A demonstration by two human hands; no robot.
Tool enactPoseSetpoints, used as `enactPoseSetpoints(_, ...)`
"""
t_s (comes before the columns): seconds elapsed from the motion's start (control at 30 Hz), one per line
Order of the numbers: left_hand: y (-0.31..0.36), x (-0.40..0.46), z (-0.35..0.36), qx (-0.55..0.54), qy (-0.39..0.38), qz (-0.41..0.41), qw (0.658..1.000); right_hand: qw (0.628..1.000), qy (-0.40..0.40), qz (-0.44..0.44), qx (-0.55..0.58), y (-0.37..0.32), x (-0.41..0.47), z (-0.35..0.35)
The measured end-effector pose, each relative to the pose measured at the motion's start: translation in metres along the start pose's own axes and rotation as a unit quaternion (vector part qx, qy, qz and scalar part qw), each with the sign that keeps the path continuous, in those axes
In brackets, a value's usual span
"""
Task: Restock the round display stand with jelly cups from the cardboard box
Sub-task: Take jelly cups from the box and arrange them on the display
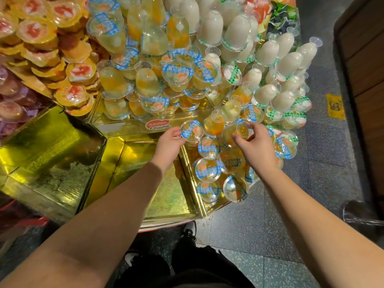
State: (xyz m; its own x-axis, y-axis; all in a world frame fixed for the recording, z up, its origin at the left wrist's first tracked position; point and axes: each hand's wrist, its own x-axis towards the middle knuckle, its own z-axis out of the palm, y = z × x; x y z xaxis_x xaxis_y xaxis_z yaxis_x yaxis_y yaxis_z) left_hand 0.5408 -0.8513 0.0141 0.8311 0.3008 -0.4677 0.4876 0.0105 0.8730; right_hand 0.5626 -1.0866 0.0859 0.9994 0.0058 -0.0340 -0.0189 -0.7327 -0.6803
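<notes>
While each grips one, left hand (170, 140) on foil-lidded jelly cup (191, 130), right hand (252, 142) on clear upturned cup (239, 132)

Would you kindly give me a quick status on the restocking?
Left hand holds blue-lidded cup. Right hand grips orange jelly cup over lower gold tray. Cardboard box out of view.

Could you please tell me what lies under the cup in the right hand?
Beneath the right hand and its cup lie more blue-lidded jelly cups in a gold compartment; its floor is covered.
</notes>
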Motion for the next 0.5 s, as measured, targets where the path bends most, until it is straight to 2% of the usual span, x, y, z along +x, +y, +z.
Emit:
enactPoseSetpoints(0.13, -0.004, 0.006, 0.004, 0.012, 0.031, -0.008, 0.999, 0.999, -0.025, 0.003, -0.037, 0.009, 0.019, 0.005)
enactPoseSetpoints(0.23, -0.008, 0.011, 0.007, -0.011, 0.043, -0.058, 0.997, 0.997, -0.053, 0.015, -0.049, 0.015, 0.028, 0.008)
enactPoseSetpoints(0.33, -0.01, 0.013, 0.006, -0.017, 0.02, -0.102, 0.994, 0.996, -0.068, 0.02, -0.055, 0.019, 0.031, 0.008)
enactPoseSetpoints(0.5, -0.005, 0.015, 0.005, -0.031, 0.011, -0.07, 0.997, 0.994, -0.085, 0.033, -0.067, 0.024, 0.031, 0.009)
